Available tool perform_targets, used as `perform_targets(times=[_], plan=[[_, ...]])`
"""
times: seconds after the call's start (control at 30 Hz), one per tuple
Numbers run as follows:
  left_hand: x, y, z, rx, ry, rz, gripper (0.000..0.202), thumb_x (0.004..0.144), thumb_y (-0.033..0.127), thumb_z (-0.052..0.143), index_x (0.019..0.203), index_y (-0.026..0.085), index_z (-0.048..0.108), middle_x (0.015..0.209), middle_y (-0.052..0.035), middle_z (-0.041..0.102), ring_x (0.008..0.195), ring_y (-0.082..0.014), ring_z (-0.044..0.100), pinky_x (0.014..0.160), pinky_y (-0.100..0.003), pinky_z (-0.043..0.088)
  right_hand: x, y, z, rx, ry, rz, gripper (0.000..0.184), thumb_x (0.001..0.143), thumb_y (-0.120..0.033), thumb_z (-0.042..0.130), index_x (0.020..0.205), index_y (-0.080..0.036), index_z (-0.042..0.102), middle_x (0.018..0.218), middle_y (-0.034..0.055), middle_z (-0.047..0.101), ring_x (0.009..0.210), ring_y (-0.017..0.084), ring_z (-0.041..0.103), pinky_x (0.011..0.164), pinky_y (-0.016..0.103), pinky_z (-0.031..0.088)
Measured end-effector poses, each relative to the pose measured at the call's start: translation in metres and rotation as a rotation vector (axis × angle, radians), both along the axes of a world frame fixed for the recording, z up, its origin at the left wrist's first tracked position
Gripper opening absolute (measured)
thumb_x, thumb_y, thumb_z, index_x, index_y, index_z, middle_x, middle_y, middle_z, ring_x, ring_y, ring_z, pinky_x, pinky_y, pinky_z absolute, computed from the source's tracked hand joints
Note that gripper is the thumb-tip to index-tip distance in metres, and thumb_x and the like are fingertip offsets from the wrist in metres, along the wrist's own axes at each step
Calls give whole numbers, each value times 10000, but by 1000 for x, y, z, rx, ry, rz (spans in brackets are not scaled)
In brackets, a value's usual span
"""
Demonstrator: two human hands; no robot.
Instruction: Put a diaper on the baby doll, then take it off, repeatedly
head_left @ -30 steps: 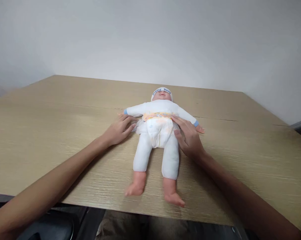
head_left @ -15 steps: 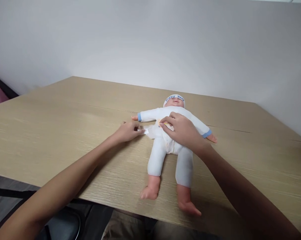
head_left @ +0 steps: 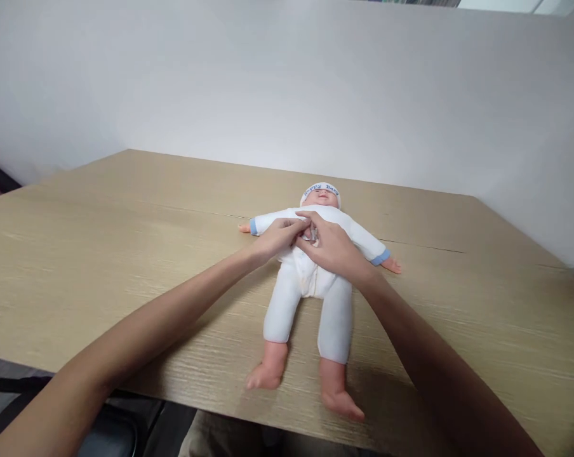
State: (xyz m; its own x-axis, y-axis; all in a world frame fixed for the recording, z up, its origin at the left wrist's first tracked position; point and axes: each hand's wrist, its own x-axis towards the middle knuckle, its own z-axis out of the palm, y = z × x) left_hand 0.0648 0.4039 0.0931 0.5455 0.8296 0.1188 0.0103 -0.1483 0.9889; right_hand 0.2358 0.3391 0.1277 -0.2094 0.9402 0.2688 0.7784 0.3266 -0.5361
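Observation:
A baby doll [head_left: 333, 317] in a white suit with blue cuffs lies on its back, feet toward me. Round its hips is a white diaper [head_left: 310, 279]. My left hand [head_left: 281, 236] is over the doll's belly, its fingers closed on the diaper's side tab, which is mostly hidden. Meeting it from the other side, my right hand [head_left: 329, 247] has its thumb and fingers bent in on the diaper's front waist. The fingertips of both hands touch or nearly touch, and a bit of white material shows between them.
The doll lies on a wooden table [head_left: 125, 254] with a thin seam across it. A pale wall [head_left: 268, 82] stands behind the far edge. Below the near edge, a dark chair [head_left: 108, 435] is partly visible at the left.
My left hand has moved right and inward, bringing the diaper's side tab from beside the doll onto its belly. My right hand stays at the waist. The view has shifted slightly.

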Motion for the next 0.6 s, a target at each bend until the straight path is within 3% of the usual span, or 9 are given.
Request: perform_targets(times=[0.1,0.2,0.3,0.47,0.6], plan=[[2,1,-16,38,-93,117,396,1027,584,649,943,200,697,863,-32,634,774,-178,558,717,-314,441,2,5,-4,14,37,-26,465,1073,-296,574,1530,-252,645,992,27,767,815,220,678,781,337,457],[-6,3,-33,143,-113,245,385,1006,574,740,1138,231,621,993,-23,634,859,-173,587,759,-297,476,3,7,-7,29,70,-28,447,1071,-266,549,1503,-252,664,985,12,749,754,194,634,757,326,441],[-12,4,-44,166,-43,173,433,1011,627,730,1063,221,588,949,-15,610,829,-164,559,724,-288,451,3,9,-11,52,66,-43,439,1048,-261,581,1477,-252,676,922,-1,726,742,195,620,759,329,435],[-9,11,-45,136,10,163,439,1022,624,695,928,219,553,764,39,486,674,-136,433,642,-287,369,7,18,-19,192,30,-84,411,987,-154,560,1371,-202,701,876,24,675,835,244,642,829,374,478],[-13,1,-39,144,46,305,323,1043,509,695,991,216,567,852,3,586,748,-159,522,687,-297,397,7,5,-14,364,29,-105,466,939,-37,449,1289,-192,715,1142,118,696,993,272,671,901,417,531]])
